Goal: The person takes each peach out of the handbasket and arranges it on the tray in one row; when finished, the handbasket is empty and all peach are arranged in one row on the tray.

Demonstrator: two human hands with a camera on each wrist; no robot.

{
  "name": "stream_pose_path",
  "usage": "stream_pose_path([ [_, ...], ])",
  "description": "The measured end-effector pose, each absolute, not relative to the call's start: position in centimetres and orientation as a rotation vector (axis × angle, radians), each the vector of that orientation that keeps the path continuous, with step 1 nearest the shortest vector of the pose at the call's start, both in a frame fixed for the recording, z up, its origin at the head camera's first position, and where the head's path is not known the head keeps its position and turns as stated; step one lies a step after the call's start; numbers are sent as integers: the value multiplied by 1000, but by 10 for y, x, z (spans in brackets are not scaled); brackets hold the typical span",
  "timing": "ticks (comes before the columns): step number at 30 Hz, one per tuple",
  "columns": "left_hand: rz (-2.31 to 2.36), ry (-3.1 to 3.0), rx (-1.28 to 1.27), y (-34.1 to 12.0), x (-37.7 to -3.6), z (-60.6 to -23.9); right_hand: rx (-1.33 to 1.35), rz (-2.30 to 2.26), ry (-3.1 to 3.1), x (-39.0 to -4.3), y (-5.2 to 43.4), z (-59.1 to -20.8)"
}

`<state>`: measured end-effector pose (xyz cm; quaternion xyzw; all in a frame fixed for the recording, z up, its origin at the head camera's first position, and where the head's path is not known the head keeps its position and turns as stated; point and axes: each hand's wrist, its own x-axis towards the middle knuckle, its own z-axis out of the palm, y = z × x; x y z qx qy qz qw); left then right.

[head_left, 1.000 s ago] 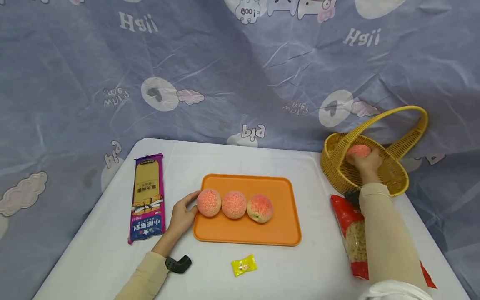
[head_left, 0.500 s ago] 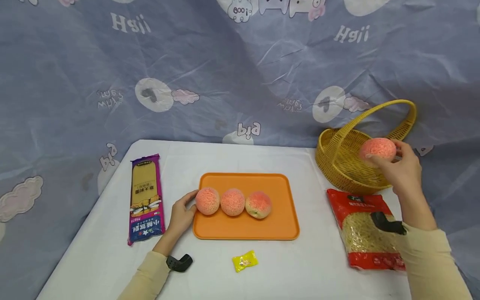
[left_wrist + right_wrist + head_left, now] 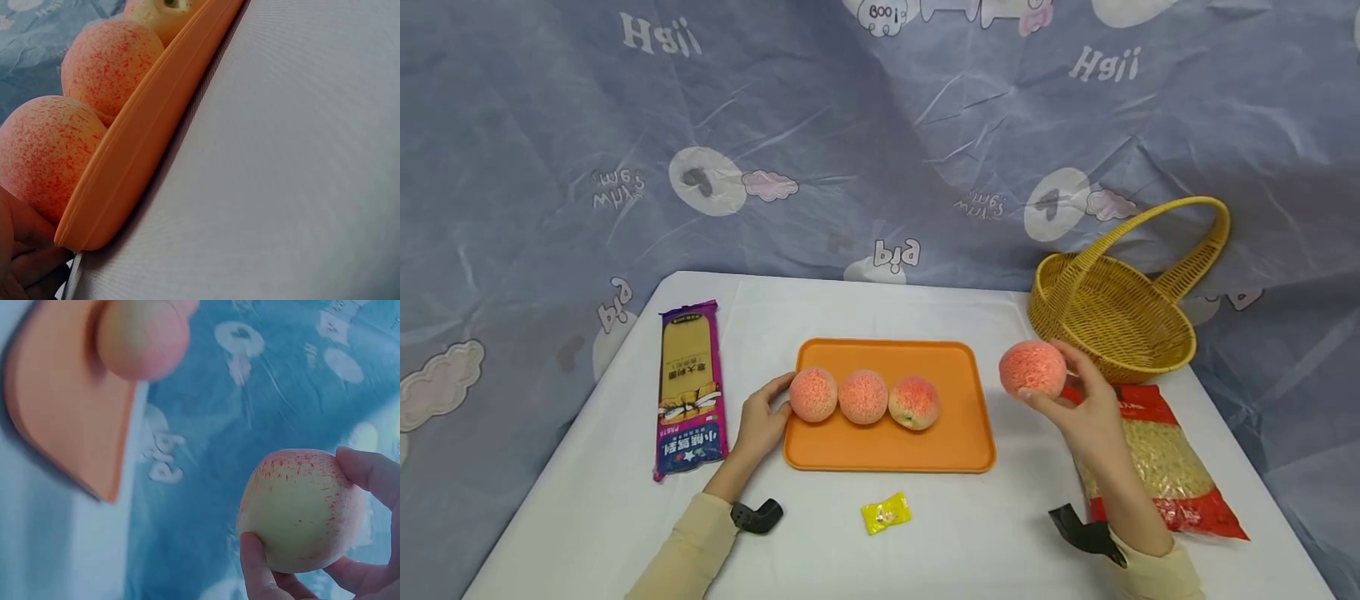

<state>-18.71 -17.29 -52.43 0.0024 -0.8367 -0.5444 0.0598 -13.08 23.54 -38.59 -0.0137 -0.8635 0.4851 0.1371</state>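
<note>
Carried out of the yellow wicker basket (image 3: 1112,312) since a second ago: a peach (image 3: 1032,368), lifted by the right hand (image 3: 1086,408) and brought leftward, now held in the air just off the right edge of the orange tray (image 3: 891,454). Gripped between thumb below and curled fingers (image 3: 369,475) behind and above. Round, pink-red speckled on top, paler yellow on the underside seen from the right wrist. Basket now bare inside, tipped at the far right corner of the table (image 3: 1000,533).

Unchanged at the tray's left edge: left hand (image 3: 762,421), fingers loosely curved, tips touching the rim beside the leftmost of three peaches (image 3: 863,397) lined up in a row on the tray.

Elsewhere on the white table: purple pasta packet (image 3: 691,390) near the left edge, small yellow candy (image 3: 886,512) at the near edge, red bag of noodles (image 3: 1157,462) near the right edge, partly behind the right forearm.
</note>
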Motion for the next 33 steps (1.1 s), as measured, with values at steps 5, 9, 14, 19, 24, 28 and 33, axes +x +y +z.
stream_pose_path([
  [5, -1648, -2532, 11, -172, -189, -525, 94, 1501, -2559, -140, 218, -410],
  [9, -1658, -2537, 24, -172, -188, -524, 121, 1525, -2632, -148, 211, -425],
  [14, -1661, -2538, 21, -172, -186, -524, 104, 1513, -2707, -155, 206, -443],
  [19, -1662, -2535, 16, -171, -187, -525, 91, 1486, -2732, -159, 205, -455],
  [24, -1650, -2540, 14, -172, -187, -526, 92, 1459, -2766, -161, 204, -464],
  [28, -1646, -2542, 8, -173, -187, -526, 124, 1425, -2792, -162, 202, -468],
  [33, -1647, -2536, 4, -173, -187, -525, 158, 1392, -2807, -162, 199, -470],
])
